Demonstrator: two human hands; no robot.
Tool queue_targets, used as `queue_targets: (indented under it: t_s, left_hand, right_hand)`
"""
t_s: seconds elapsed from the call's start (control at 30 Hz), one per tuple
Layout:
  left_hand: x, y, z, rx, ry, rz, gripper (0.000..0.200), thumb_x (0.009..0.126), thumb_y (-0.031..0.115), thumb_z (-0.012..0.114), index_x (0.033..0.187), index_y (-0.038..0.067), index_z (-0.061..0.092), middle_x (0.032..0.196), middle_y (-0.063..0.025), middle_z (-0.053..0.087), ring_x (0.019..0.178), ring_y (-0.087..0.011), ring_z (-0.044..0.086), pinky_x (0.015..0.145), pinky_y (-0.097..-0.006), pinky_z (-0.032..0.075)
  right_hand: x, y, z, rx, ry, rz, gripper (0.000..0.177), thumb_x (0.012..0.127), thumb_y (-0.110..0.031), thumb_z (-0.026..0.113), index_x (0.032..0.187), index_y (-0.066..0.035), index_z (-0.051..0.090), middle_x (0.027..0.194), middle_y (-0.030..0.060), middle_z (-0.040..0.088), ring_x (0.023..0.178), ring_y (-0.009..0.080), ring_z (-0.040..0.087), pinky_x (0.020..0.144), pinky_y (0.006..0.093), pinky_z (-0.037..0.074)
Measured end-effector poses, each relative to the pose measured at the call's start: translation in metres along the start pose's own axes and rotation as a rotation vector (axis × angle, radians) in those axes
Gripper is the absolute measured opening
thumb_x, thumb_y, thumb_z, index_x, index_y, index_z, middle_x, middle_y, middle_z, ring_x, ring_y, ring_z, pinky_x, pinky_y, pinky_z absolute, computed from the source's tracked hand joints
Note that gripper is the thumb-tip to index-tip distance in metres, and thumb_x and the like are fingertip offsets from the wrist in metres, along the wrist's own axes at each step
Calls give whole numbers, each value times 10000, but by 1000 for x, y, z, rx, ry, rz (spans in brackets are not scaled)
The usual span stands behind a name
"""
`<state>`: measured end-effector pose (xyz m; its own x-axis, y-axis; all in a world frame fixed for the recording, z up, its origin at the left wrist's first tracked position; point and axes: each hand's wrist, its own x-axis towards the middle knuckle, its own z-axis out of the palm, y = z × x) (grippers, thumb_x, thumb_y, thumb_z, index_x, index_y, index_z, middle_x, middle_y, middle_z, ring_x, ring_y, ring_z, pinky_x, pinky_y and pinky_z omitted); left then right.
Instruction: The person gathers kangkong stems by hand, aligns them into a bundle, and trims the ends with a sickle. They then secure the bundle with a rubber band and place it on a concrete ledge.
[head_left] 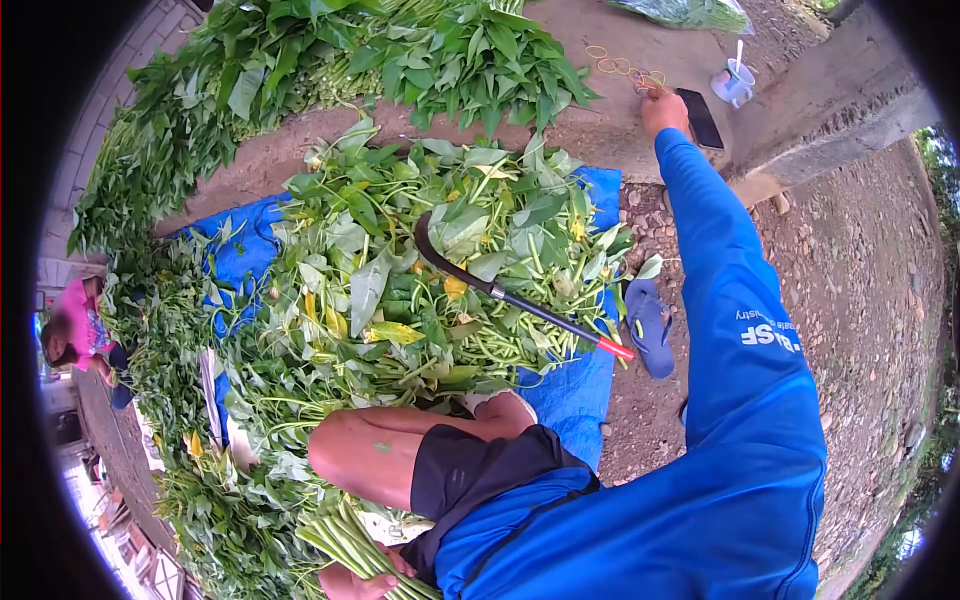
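In the head view my left hand (368,580) is wrapped round a bundle of green stems (345,540) at the bottom, beside my bent knee. My right hand (665,112) reaches out to the upper right, its fingers pinched at several thin rubber bands (620,66) on the concrete ledge. Whether a band is between the fingertips is too small to tell. Right beside that hand lies a black phone (700,120). A curved sickle (520,304) with a red-tipped handle rests on the pile of leafy greens (400,290) in front of me.
A blue tarp (575,415) lies under the greens, with a blue slipper (650,328) to its right. A cup (733,84) with a spoon stands past the phone. Leafy bundles (480,60) line the ledge. Another person (75,325) is at the far left.
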<state>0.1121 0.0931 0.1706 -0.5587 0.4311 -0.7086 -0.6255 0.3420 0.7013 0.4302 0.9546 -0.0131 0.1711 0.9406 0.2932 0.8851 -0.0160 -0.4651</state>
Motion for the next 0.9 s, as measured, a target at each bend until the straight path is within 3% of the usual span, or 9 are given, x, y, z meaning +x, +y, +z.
queue_targets:
  t_s: [0.1, 0.33, 0.47, 0.57, 0.63, 0.73, 0.8, 0.83, 0.9]
  left_hand:
    - [0, 0, 5, 10, -11, -27, 728, 655, 74, 874, 1296, -26, 543, 826, -158, 638, 720, -307, 664, 674, -416, 595]
    - [-1, -4, 3, 0, -53, -32, 705, 651, 57, 865, 1277, -40, 556, 837, -184, 663, 733, -332, 689, 684, -433, 609]
    - [1, -17, 8, -31, -114, -11, 692, 648, 48, 859, 1267, -47, 564, 843, -199, 677, 741, -346, 704, 689, -443, 617]
    - [3, -28, 14, -57, -172, -4, 682, 646, 40, 855, 1259, -53, 570, 848, -211, 687, 747, -357, 715, 693, -450, 624]
    - [5, -31, 20, -90, -186, 11, 645, 618, 15, 827, 1211, -72, 588, 800, -210, 677, 684, -360, 700, 672, -462, 624]
    - [6, -29, 15, -126, -219, 17, 601, 624, -46, 814, 1188, -51, 609, 816, -206, 710, 713, -338, 723, 704, -455, 631]
    - [5, -29, 9, -96, -245, 25, 604, 620, -39, 809, 1191, -55, 614, 819, -203, 712, 709, -329, 721, 696, -441, 627]
    - [5, -28, 8, -65, -267, 47, 610, 626, -7, 814, 1202, -49, 617, 827, -206, 708, 704, -331, 720, 683, -444, 633]
    - [2, -21, 16, -18, -315, 55, 607, 627, 24, 810, 1206, -47, 645, 857, -208, 718, 713, -325, 723, 677, -449, 642]
  right_hand:
    - [17, -3, 10, -92, -14, 88, 326, 931, -318, 715, 1166, -124, 831, 1103, 204, 798, 1109, 350, 762, 984, 440, 585]
    - [44, -5, -19, 354, 100, 205, 300, 879, -298, 769, 1083, -88, 834, 1013, 170, 819, 996, 276, 780, 894, 378, 579]
    - [-13, -49, -74, 247, 202, -94, 278, 985, -240, 670, 1202, -81, 744, 1027, 230, 788, 1037, 393, 761, 910, 489, 576]
    - [-126, -85, -111, 441, 145, -460, 218, 1021, -130, 626, 1198, -44, 717, 1010, 206, 775, 935, 343, 758, 840, 478, 582]
    - [-219, -104, -119, 913, -461, -282, 201, 1027, -55, 606, 1154, -52, 762, 871, -6, 688, 791, 91, 631, 718, 303, 550]
    - [-378, -144, -163, 1193, -1508, -22, 272, 986, -61, 706, 1242, -78, 796, 944, -20, 762, 685, 43, 605, 594, 259, 517]
    - [-480, -161, -182, 986, -2137, -63, 512, 1020, -184, 771, 1506, -83, 645, 1268, 91, 769, 780, 55, 640, 622, 220, 496]
    - [-521, -171, -195, 939, -2333, -79, 785, 984, -272, 830, 1655, -101, 458, 1455, 117, 681, 882, 65, 636, 674, 229, 505]
    - [-576, -202, -205, 1069, -2485, -196, 917, 882, -385, 926, 1599, -68, 450, 1399, 75, 662, 1052, 98, 620, 773, 285, 533]
